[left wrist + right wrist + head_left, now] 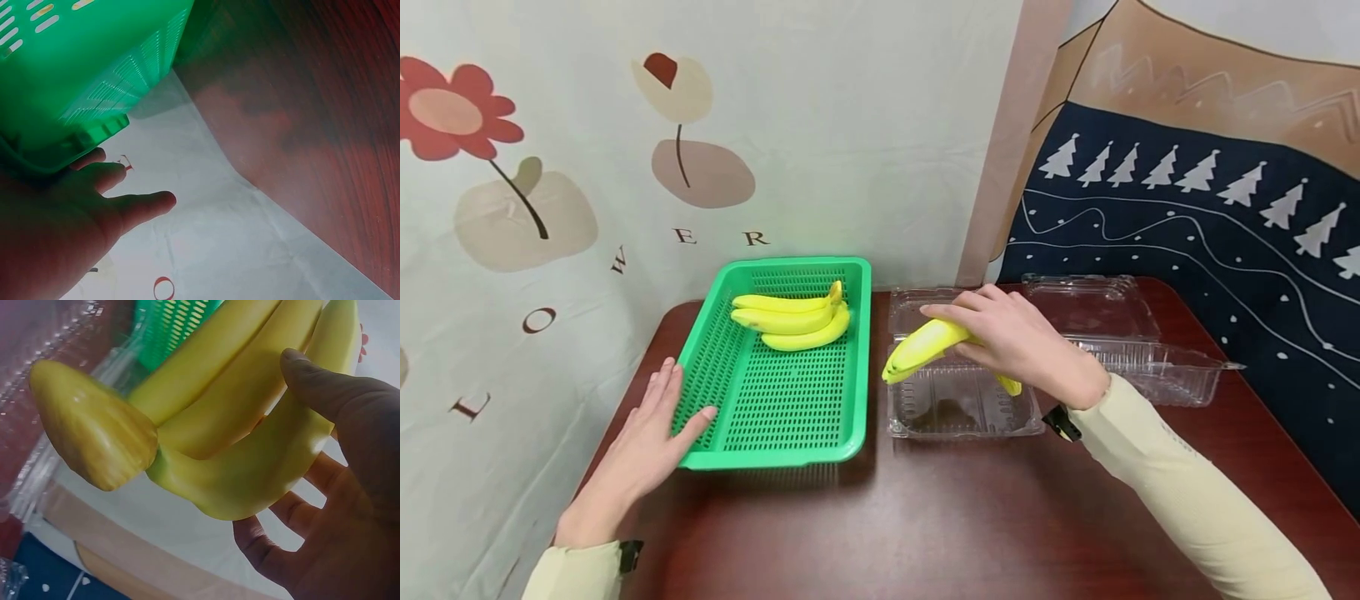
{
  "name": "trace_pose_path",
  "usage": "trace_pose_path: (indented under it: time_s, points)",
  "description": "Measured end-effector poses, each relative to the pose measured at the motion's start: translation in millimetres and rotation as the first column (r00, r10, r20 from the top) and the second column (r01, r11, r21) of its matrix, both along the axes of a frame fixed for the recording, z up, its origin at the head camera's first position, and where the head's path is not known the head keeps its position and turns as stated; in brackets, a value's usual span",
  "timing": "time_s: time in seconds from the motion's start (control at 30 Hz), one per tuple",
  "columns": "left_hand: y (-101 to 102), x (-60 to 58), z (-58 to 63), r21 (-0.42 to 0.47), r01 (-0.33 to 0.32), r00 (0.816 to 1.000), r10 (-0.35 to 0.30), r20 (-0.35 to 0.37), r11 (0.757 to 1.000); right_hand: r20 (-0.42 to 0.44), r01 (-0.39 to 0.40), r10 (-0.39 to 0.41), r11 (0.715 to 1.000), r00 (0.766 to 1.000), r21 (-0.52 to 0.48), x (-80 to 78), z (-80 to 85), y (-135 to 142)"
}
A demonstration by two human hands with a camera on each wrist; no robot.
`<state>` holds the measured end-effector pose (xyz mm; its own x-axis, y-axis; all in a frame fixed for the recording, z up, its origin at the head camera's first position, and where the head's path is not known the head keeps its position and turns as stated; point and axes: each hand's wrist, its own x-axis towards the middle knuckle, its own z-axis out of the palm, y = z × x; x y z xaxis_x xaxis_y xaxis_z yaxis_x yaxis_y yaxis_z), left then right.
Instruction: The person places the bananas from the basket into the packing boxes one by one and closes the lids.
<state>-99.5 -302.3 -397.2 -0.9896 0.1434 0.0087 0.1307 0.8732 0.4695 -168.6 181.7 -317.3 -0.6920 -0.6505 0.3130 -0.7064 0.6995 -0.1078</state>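
Observation:
My right hand (1011,337) grips a bunch of yellow bananas (925,346) above an open clear plastic clamshell box (917,408). In the right wrist view the thumb lies across the bananas, with fingertips at the outer one and the thick stem end (94,425) pointing away from the palm. Left of the box stands a green perforated basket (859,392), where another bunch of bananas (786,321) lies near the far end. At the basket's left rim is my left hand (640,442), its fingers extended along the outside and the thumb spread toward the front corner.
A second open clamshell box (1180,379) stands to the right, partly hidden behind my right forearm. Everything sits on a dark red-brown wooden table (880,525). Printed cloths hang behind and at both sides, close to the table's edges.

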Motion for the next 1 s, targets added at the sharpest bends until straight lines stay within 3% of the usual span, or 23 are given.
trace_pose_path:
  time_s: [0.37,0.67,1.0]
  points:
    - [-0.7,-0.1,-1.7,0.007,0.003,1.0,-0.003,-0.011,1.0,0.11,0.057,-0.059,0.998,0.992,0.017,-2.0,-24.2,6.6]
    - [0.5,-1.0,-1.5,-0.004,0.002,1.0,-0.002,-0.006,1.0,0.186,0.098,-0.098,0.995,0.978,0.009,-8.7,-34.4,13.6]
    - [0.0,-0.3,-2.2,-0.006,0.0,1.0,0.0,-0.017,1.0,0.185,0.08,-0.084,0.996,0.979,0.034,-11.3,-48.0,13.4]
